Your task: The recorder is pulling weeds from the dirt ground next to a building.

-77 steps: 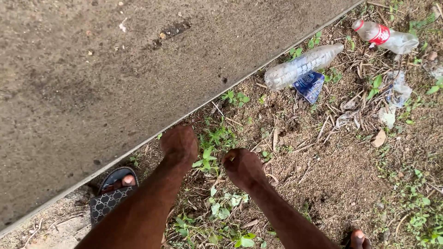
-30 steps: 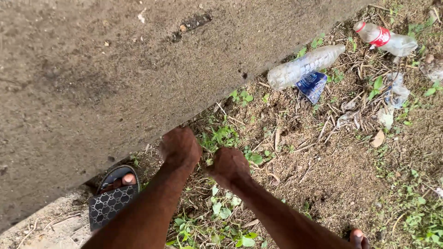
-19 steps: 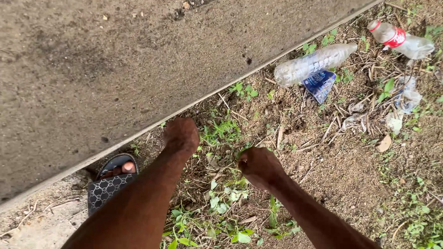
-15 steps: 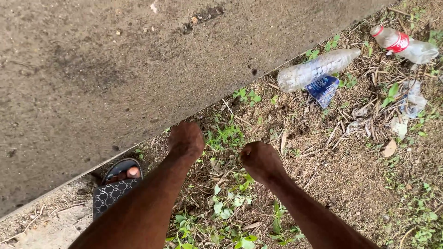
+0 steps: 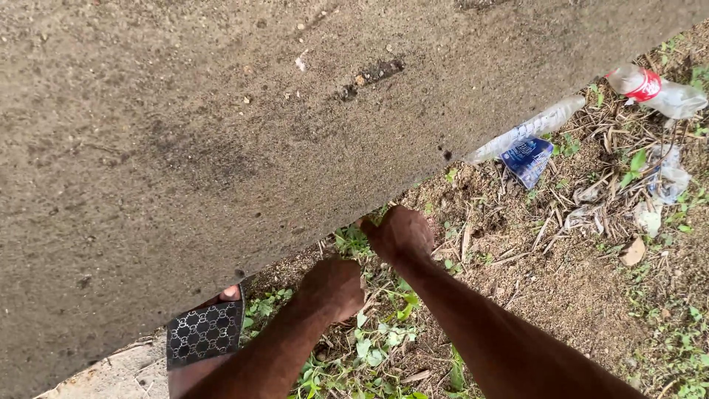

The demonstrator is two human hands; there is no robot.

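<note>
Clear empty plastic bottle (image 5: 528,131), red-labelled bottle (image 5: 653,89), hands in weeds (image 5: 369,347)

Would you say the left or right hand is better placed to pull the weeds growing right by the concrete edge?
Probably the right hand: it touches the weeds at the concrete edge, while the left hand sits lower.

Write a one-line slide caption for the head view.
Left hand and right hand reach into weeds at a concrete slab edge, plastic bottles littered nearby.

bare dirt ground (image 5: 561,288), weeds (image 5: 369,347), plastic bottles (image 5: 528,133), dry leaves (image 5: 632,253)
</note>
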